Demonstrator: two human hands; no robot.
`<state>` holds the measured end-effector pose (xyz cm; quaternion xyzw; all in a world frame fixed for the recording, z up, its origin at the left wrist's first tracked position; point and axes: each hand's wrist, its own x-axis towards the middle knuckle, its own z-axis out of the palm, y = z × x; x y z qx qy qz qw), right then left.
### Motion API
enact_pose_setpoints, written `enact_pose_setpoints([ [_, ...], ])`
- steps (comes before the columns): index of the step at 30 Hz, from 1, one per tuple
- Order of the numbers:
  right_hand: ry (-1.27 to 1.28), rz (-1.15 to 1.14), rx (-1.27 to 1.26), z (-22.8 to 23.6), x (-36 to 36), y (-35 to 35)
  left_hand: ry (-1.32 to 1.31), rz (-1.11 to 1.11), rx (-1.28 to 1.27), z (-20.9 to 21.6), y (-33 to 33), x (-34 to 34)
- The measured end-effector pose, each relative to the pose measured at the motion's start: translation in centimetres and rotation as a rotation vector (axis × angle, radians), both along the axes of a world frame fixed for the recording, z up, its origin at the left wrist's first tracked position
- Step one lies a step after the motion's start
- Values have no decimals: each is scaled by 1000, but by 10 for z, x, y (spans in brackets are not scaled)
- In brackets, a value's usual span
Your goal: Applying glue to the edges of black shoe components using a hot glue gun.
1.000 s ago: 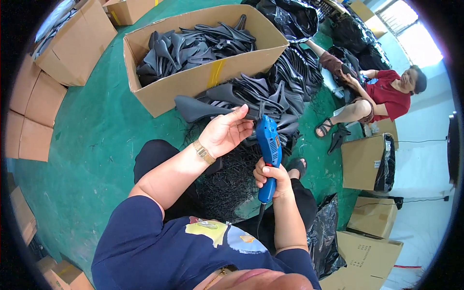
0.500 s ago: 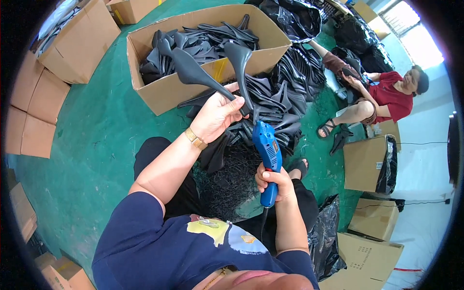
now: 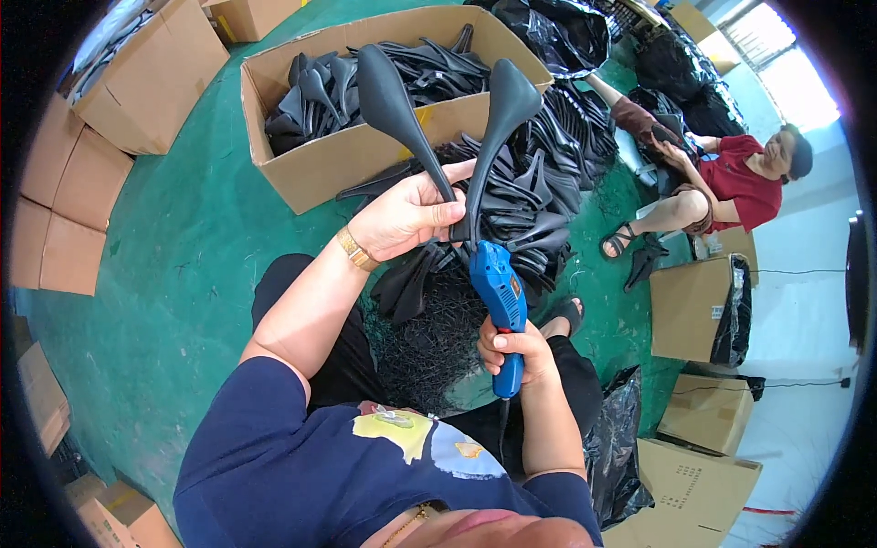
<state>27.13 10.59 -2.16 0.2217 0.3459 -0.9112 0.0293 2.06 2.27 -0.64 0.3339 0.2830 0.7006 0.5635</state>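
Green floor (image 3: 164, 301), cardboard boxes (image 3: 82, 194) far left. Left hand (image 3: 409, 217) has fingers clamped low on a V-shaped black piece (image 3: 486, 160); right hand (image 3: 519, 352) has fingers wrapped round a blue power tool (image 3: 501, 294), nose right by the piece's base.

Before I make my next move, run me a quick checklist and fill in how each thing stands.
1. Left hand gripping the black two-pronged piece: ok.
2. Right hand closed around the blue power tool: ok.
3. Cord away from the tool's head: ok, it hangs from the handle's lower end.
4. Tool tip touching the piece: cannot tell, too small to make out.
5. Tool switched off: cannot tell.
6. Co-worker away from the tool: ok, seated off to the right.
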Motion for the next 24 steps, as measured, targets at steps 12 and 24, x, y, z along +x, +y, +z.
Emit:
enact_pose_setpoints([
  [12,-1,-134,18,0,-7,3,0,-94,-68,4,0,20],
  [24,69,-396,101,-6,-26,19,-47,-190,-169,4,-10,35],
])
